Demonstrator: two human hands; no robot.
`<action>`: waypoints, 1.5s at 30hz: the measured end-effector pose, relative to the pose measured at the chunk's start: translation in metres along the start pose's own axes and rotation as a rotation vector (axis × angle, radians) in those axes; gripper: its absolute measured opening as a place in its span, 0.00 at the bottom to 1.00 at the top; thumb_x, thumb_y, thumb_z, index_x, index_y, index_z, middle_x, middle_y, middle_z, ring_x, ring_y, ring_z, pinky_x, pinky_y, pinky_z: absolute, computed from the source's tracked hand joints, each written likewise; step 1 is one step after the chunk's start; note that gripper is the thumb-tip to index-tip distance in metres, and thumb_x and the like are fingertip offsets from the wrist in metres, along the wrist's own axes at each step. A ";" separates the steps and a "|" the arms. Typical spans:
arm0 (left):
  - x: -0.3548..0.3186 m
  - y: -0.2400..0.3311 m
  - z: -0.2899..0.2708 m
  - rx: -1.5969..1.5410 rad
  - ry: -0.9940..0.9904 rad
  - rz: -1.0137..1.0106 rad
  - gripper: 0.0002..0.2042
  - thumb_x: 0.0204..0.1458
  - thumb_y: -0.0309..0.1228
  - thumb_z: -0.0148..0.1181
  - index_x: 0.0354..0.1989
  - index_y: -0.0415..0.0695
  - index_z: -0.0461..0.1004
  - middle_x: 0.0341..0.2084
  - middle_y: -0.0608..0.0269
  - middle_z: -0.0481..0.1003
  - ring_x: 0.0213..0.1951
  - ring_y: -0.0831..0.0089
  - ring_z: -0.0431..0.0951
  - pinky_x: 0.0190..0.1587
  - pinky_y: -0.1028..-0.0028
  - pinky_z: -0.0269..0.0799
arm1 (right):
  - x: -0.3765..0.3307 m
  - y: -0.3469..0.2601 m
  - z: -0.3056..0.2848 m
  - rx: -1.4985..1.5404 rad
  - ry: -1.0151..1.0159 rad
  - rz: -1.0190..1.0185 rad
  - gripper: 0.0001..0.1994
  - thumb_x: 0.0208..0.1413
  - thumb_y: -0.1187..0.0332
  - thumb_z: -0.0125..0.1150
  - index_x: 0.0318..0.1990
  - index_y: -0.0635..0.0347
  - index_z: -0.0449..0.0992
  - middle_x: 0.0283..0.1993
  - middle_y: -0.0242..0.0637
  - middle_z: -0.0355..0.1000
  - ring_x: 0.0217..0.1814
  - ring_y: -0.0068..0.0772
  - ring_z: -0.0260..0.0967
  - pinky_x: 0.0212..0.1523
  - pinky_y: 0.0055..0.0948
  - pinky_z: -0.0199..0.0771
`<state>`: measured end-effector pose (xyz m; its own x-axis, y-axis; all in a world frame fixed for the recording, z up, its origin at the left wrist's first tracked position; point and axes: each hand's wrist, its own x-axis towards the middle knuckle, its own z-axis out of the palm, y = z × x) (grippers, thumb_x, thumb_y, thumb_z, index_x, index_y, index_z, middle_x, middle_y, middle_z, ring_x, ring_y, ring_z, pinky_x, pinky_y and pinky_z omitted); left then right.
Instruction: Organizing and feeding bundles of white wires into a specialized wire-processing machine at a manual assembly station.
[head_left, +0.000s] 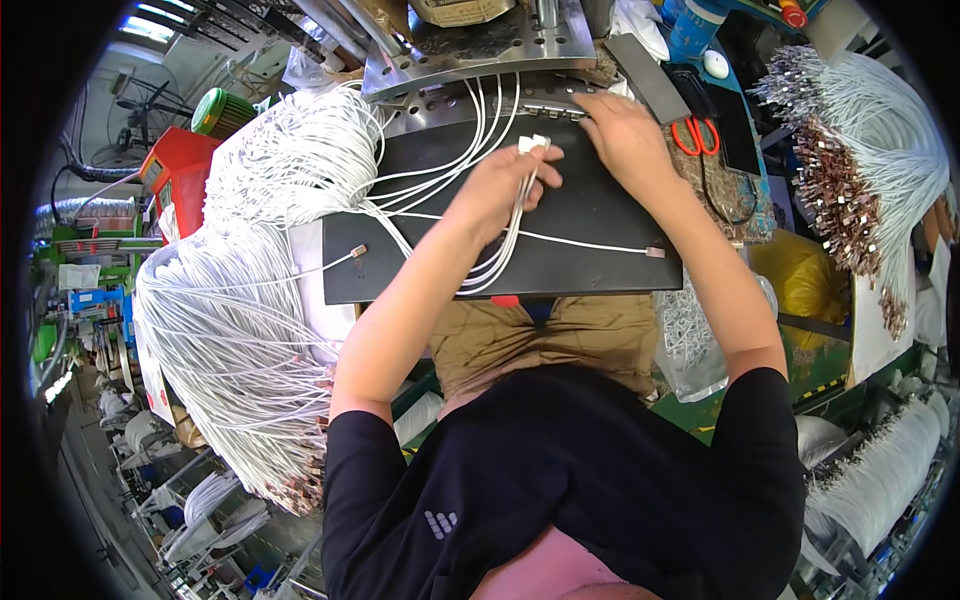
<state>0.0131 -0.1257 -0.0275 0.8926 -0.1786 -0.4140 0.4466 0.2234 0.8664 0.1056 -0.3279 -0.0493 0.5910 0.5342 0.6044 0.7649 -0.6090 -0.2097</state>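
Note:
My left hand (500, 192) is closed round a small bundle of white cables (513, 232), whose white plug ends (533, 144) stick up past the fingertips. The cables hang down over the black work board (590, 205). Farther off and to the right, my right hand (630, 143) reaches to the slotted metal mould strip (553, 111). Its fingers are stretched out at the strip's right end, with the thumb apart. Other white cables (482, 122) run from the strip toward the left. Loose cable ends with brownish connectors (655, 253) lie on the board.
A thick metal press plate (480, 58) stands above the strip. Large heaps of white cable (225, 330) lie at the left, and another bundle (890, 130) is at the far right. Orange-handled scissors (696, 137) lie right of my right hand. A clear plastic bag (690, 345) hangs below.

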 end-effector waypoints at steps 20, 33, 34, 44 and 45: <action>0.022 -0.011 -0.007 0.261 -0.011 -0.058 0.11 0.59 0.33 0.62 0.44 0.38 0.79 0.29 0.65 0.78 0.29 0.78 0.79 0.36 0.80 0.76 | -0.006 -0.020 -0.001 1.012 -0.319 0.957 0.19 0.63 0.64 0.48 0.56 0.61 0.77 0.26 0.28 0.70 0.24 0.18 0.64 0.23 0.21 0.61; 0.019 -0.010 0.004 0.163 0.042 -0.013 0.12 0.59 0.36 0.62 0.41 0.38 0.80 0.29 0.66 0.78 0.28 0.78 0.77 0.38 0.79 0.75 | -0.021 -0.008 0.018 0.711 -0.291 0.598 0.20 0.54 0.62 0.56 0.51 0.62 0.79 0.38 0.47 0.79 0.40 0.39 0.77 0.44 0.32 0.73; 0.018 -0.011 -0.001 0.216 0.035 -0.006 0.12 0.59 0.36 0.62 0.41 0.38 0.80 0.28 0.67 0.78 0.28 0.79 0.77 0.37 0.79 0.74 | -0.019 -0.004 0.013 0.747 -0.326 0.658 0.19 0.54 0.64 0.56 0.51 0.64 0.78 0.36 0.42 0.78 0.37 0.33 0.74 0.41 0.30 0.72; 0.020 -0.019 -0.003 0.260 0.062 0.086 0.12 0.60 0.38 0.61 0.40 0.39 0.79 0.27 0.68 0.77 0.29 0.80 0.77 0.35 0.78 0.72 | -0.014 -0.001 0.004 0.748 -0.471 0.598 0.17 0.54 0.67 0.59 0.50 0.68 0.78 0.39 0.36 0.79 0.40 0.23 0.72 0.43 0.24 0.70; 0.020 -0.019 -0.001 0.260 0.062 0.086 0.12 0.60 0.38 0.61 0.40 0.39 0.79 0.27 0.68 0.77 0.29 0.80 0.77 0.35 0.78 0.72 | -0.015 -0.001 0.005 0.748 -0.471 0.599 0.17 0.54 0.67 0.59 0.50 0.68 0.78 0.39 0.36 0.79 0.40 0.23 0.72 0.43 0.24 0.70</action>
<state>0.0223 -0.1323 -0.0525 0.9320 -0.1093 -0.3455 0.3455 -0.0197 0.9382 0.0975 -0.3325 -0.0619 0.8399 0.5372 -0.0777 0.1854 -0.4185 -0.8891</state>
